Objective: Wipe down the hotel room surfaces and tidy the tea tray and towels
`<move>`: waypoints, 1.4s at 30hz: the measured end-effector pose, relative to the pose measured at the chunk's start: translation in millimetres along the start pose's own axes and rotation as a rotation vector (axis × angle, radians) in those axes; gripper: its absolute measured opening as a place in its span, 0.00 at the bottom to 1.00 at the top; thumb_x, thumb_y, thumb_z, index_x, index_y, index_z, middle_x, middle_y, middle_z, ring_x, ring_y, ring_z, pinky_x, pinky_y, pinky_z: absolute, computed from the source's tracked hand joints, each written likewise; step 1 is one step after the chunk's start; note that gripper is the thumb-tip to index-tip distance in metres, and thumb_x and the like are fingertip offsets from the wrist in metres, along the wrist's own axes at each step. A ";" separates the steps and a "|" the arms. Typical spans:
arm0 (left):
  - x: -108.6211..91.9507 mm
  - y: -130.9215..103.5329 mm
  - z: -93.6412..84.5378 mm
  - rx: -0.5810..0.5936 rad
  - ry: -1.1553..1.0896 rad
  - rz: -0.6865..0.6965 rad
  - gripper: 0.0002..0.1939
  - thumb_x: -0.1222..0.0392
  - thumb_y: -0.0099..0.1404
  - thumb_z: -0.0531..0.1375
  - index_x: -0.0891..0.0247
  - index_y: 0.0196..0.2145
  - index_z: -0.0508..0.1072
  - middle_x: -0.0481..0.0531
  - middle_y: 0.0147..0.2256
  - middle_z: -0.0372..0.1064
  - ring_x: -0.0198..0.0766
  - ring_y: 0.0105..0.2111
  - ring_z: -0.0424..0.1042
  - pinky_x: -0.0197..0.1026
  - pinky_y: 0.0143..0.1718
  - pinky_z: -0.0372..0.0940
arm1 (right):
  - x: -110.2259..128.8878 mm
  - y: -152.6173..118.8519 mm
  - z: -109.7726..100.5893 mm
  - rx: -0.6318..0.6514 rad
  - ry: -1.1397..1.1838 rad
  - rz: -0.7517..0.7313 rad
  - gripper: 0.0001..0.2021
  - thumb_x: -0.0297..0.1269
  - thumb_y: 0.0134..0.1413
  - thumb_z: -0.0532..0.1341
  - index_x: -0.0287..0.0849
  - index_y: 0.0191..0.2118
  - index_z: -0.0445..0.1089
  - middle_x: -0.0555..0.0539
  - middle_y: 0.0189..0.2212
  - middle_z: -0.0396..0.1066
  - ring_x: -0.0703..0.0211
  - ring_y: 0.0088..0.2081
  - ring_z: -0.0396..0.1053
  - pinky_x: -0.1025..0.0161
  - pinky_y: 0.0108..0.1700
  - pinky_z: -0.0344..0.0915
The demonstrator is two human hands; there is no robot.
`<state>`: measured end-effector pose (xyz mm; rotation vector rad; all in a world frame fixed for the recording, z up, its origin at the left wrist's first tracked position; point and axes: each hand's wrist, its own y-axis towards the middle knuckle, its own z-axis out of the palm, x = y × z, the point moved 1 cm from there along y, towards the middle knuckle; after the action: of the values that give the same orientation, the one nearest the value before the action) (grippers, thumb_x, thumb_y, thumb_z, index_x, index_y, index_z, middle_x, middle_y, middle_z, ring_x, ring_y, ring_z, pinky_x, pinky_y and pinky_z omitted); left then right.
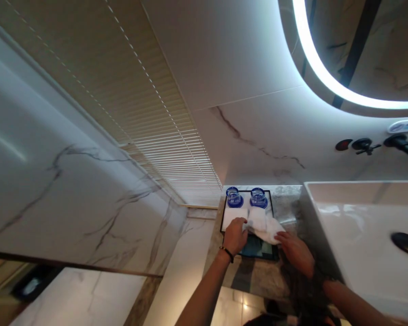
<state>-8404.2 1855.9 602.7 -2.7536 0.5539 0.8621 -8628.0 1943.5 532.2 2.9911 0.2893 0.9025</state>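
Note:
A white towel (268, 230) lies partly folded over the front of a tray on the counter. My left hand (236, 236) grips its left end with bent fingers. My right hand (295, 253) pinches the right end between fingertips and thumb. Another folded white towel (235, 215) rests on the tray (246, 198), just beyond my left hand. Behind the towels stand two glasses, a left glass (234, 198) and a right glass (258, 198), both with a blue tint. In front, below the held towel, is a dark tray (255, 249) with bluish flat packets.
To the right is a white basin (367, 226) with a black drain (407, 243). A black faucet (403, 145) and a handle (364, 146) stick out from the wall. A lit round mirror (360, 97) hangs above; a window blind (170, 149) is at the left.

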 end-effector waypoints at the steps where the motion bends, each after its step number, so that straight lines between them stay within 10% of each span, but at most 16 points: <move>1: -4.8 -0.5 5.8 0.018 0.028 0.046 0.17 0.71 0.58 0.56 0.64 0.45 0.71 0.58 0.46 0.69 0.45 0.49 0.66 0.50 0.54 0.62 | -2.4 -4.2 8.9 0.006 0.008 0.017 0.22 0.22 0.55 0.49 0.37 0.50 0.74 0.38 0.51 0.69 0.45 0.52 0.66 0.46 0.58 0.62; 5: -31.2 17.3 32.5 0.148 0.283 0.340 0.23 0.66 0.62 0.57 0.57 0.55 0.67 0.58 0.60 0.59 0.51 0.57 0.59 0.53 0.56 0.60 | -12.1 -10.0 20.2 0.016 0.073 0.046 0.19 0.31 0.60 0.51 0.37 0.52 0.72 0.38 0.54 0.66 0.46 0.55 0.64 0.49 0.60 0.61; 9: -34.4 39.9 44.4 0.209 0.387 0.279 0.10 0.68 0.64 0.54 0.63 0.39 0.74 0.59 0.49 0.69 0.48 0.51 0.65 0.49 0.51 0.63 | -28.0 3.9 15.0 -0.005 0.140 0.124 0.22 0.41 0.66 0.45 0.36 0.52 0.70 0.37 0.51 0.69 0.47 0.52 0.67 0.50 0.58 0.64; 18: 29.4 28.2 -20.8 -0.069 0.381 -0.114 0.12 0.70 0.62 0.52 0.70 0.40 0.72 0.62 0.41 0.71 0.46 0.45 0.70 0.47 0.49 0.67 | -46.8 33.6 28.7 0.023 0.188 0.286 0.24 0.38 0.57 0.54 0.33 0.57 0.62 0.37 0.45 0.72 0.46 0.46 0.71 0.52 0.49 0.68; 23: 23.6 42.9 -9.4 -0.049 0.327 0.181 0.30 0.72 0.58 0.55 0.71 0.59 0.62 0.64 0.61 0.59 0.47 0.62 0.56 0.52 0.65 0.54 | -36.1 32.3 6.9 0.058 0.092 0.237 0.15 0.37 0.57 0.54 0.36 0.46 0.70 0.36 0.43 0.73 0.42 0.45 0.71 0.50 0.48 0.66; 32: -53.1 89.8 -12.2 0.281 0.086 0.506 0.31 0.76 0.50 0.57 0.64 0.54 0.71 0.58 0.50 0.72 0.45 0.53 0.66 0.47 0.58 0.60 | 17.8 60.2 -136.0 0.053 -0.043 -0.086 0.12 0.35 0.54 0.54 0.45 0.37 0.75 0.47 0.33 0.73 0.51 0.37 0.71 0.59 0.41 0.63; 36: -96.8 104.7 -48.0 0.477 -0.050 0.452 0.13 0.65 0.54 0.61 0.68 0.38 0.78 0.50 0.28 0.73 0.38 0.31 0.70 0.39 0.39 0.66 | 38.4 80.1 -219.3 -0.024 -0.094 -0.108 0.13 0.36 0.52 0.54 0.45 0.35 0.76 0.50 0.28 0.73 0.56 0.31 0.70 0.63 0.34 0.62; 42: -153.7 126.3 -129.3 0.429 -0.451 0.608 0.09 0.60 0.50 0.65 0.66 0.27 0.68 0.45 0.29 0.68 0.32 0.33 0.67 0.33 0.37 0.61 | 60.3 96.4 -332.9 -0.125 -0.397 -0.069 0.06 0.31 0.51 0.64 0.44 0.34 0.78 0.58 0.20 0.69 0.67 0.21 0.65 0.71 0.27 0.55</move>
<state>-8507.1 1747.1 786.8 -1.9301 1.3212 1.2563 -8744.5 1843.0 848.5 2.9317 0.3115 0.2951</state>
